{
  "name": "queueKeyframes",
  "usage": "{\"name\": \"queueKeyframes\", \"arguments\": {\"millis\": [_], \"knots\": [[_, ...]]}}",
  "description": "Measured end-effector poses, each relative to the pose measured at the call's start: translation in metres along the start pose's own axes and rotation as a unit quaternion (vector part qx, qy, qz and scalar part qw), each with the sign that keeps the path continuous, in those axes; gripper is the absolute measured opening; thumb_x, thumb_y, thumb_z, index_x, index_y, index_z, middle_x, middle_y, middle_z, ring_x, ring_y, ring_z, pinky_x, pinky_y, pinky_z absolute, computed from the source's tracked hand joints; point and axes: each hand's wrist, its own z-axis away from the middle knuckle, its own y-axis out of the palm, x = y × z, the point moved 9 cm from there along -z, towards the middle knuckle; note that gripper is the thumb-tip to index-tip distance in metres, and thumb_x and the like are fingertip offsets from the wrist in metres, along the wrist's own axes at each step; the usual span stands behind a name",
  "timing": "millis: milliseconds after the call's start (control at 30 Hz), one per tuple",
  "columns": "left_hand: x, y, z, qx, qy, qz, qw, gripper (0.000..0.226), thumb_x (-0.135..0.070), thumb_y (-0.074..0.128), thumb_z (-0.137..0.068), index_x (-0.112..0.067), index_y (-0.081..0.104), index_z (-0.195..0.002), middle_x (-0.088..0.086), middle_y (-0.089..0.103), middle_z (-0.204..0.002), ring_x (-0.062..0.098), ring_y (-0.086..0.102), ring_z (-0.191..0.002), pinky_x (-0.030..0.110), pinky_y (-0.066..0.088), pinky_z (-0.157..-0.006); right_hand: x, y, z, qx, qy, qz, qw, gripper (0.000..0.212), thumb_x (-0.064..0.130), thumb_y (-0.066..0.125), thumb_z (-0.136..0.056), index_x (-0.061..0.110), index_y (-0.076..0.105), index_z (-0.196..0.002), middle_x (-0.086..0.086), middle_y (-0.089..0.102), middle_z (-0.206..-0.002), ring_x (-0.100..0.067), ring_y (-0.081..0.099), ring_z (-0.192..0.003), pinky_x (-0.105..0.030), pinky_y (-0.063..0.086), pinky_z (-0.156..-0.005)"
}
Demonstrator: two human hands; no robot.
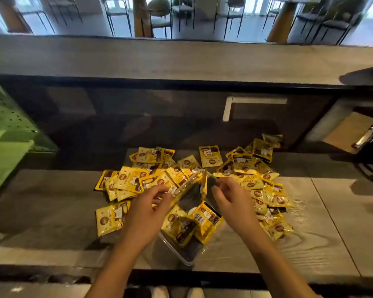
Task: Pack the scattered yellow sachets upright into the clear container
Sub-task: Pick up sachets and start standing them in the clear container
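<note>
near counter edge (224,269) just below clear container (181,254) | container holds a few yellow sachets (181,224), leaning | left hand (148,206) pinches a sachet at container's far rim | right hand (228,200) fingers curled, grasp unclear | loose sachets (129,181) ring both sides; bare wood far left and right

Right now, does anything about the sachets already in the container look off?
Yes. The few yellow sachets in the clear container lean against each other at slants instead of standing upright, at its near end. Most sachets still lie scattered flat on the counter. Both hands, left and right, hold at the container's far end.
</note>
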Motion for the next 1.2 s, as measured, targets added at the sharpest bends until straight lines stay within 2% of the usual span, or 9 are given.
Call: {"name": "queueKeyframes", "arguments": {"millis": [100, 167, 300, 433, 533, 733, 900, 1033, 1200], "knots": [[0.018, -0.004, -0.003, -0.029, -0.028, 0.014, 0.999, 0.021, -0.033, 0.058, -0.097, -0.03, 0.065, -0.117, -0.014, 0.066, -0.108, -0.006, 0.059, -0.096, 0.018, 0.047, -0.072, 0.003, 0.017, -0.003, 0.006, -0.009, -0.01, 1.0, 0.017, 0.027, 0.06, -0.095, 0.022, 0.061, -0.11, 0.012, 0.064, -0.085, -0.003, 0.062, -0.077, -0.03, 0.055, -0.068], [0.032, -0.011, -0.001, -0.047, -0.046, 0.005, 0.998, 0.025, -0.033, 0.058, -0.097, -0.029, 0.063, -0.122, -0.014, 0.065, -0.109, -0.007, 0.057, -0.097, 0.02, 0.047, -0.074, 0.011, 0.033, -0.002, 0.026, -0.02, -0.015, 0.999, 0.019, 0.028, 0.06, -0.095, 0.022, 0.061, -0.113, 0.014, 0.062, -0.087, -0.001, 0.061, -0.077, -0.026, 0.054, -0.067], [0.057, -0.022, -0.006, -0.059, -0.073, -0.01, 0.996, 0.031, -0.036, 0.058, -0.097, -0.031, 0.06, -0.128, -0.013, 0.065, -0.112, -0.002, 0.058, -0.101, 0.027, 0.048, -0.081, 0.028, 0.06, -0.011, 0.062, -0.028, -0.03, 0.997, 0.016, 0.027, 0.061, -0.095, 0.024, 0.06, -0.111, 0.013, 0.063, -0.091, -0.003, 0.062, -0.08, -0.033, 0.057, -0.072], [0.068, -0.02, -0.016, -0.051, -0.075, -0.009, 0.996, 0.031, -0.033, 0.059, -0.097, -0.028, 0.06, -0.128, -0.011, 0.064, -0.113, 0.005, 0.061, -0.102, 0.033, 0.05, -0.086, 0.03, 0.059, -0.02, 0.004, -0.035, 0.004, 0.999, 0.021, 0.027, 0.062, -0.093, 0.022, 0.058, -0.113, 0.008, 0.061, -0.093, -0.008, 0.061, -0.08, -0.038, 0.056, -0.07], [0.064, -0.012, -0.025, -0.04, -0.057, -0.01, 0.998, 0.027, -0.032, 0.06, -0.095, -0.032, 0.06, -0.123, -0.018, 0.061, -0.108, 0.005, 0.061, -0.101, 0.036, 0.052, -0.087, 0.023, 0.048, -0.02, -0.038, -0.024, 0.051, 0.998, 0.02, 0.03, 0.062, -0.093, 0.023, 0.057, -0.11, 0.006, 0.058, -0.096, -0.009, 0.06, -0.08, -0.038, 0.056, -0.068], [0.066, -0.005, -0.037, -0.023, -0.044, -0.018, 0.999, 0.026, -0.03, 0.062, -0.094, -0.028, 0.062, -0.121, -0.012, 0.064, -0.108, 0.009, 0.062, -0.098, 0.042, 0.054, -0.087, 0.023, 0.052, -0.022, -0.044, -0.021, 0.078, 0.996, 0.016, 0.029, 0.062, -0.093, 0.021, 0.056, -0.106, 0.005, 0.056, -0.095, -0.012, 0.06, -0.08, -0.034, 0.055, -0.067], [0.098, -0.027, -0.04, -0.05, -0.083, -0.035, 0.995, 0.033, -0.03, 0.062, -0.094, -0.026, 0.06, -0.126, -0.005, 0.063, -0.117, 0.014, 0.062, -0.105, 0.045, 0.053, -0.09, 0.065, 0.1, -0.023, 0.013, -0.083, 0.076, 0.994, 0.028, 0.029, 0.063, -0.092, 0.017, 0.058, -0.116, 0.004, 0.055, -0.099, -0.01, 0.058, -0.078, -0.036, 0.055, -0.067], [0.128, -0.04, -0.04, -0.063, -0.127, -0.129, 0.982, 0.049, -0.027, 0.067, -0.091, -0.022, 0.053, -0.137, 0.003, 0.051, -0.137, 0.026, 0.049, -0.124, 0.041, 0.044, -0.097, 0.082, 0.141, -0.029, 0.082, -0.102, 0.125, 0.983, 0.037, 0.032, 0.064, -0.091, 0.016, 0.055, -0.124, -0.001, 0.057, -0.112, -0.019, 0.06, -0.095, -0.036, 0.053, -0.073], [0.14, -0.046, -0.054, -0.091, -0.159, -0.157, 0.971, 0.072, -0.039, 0.067, -0.089, -0.02, 0.033, -0.15, 0.007, 0.037, -0.151, 0.031, 0.04, -0.133, 0.05, 0.043, -0.102, 0.08, 0.184, -0.049, 0.177, -0.089, 0.22, 0.955, 0.059, 0.041, 0.061, -0.091, 0.021, 0.038, -0.142, -0.005, 0.049, -0.13, -0.027, 0.053, -0.115, -0.043, 0.052, -0.086]]}}
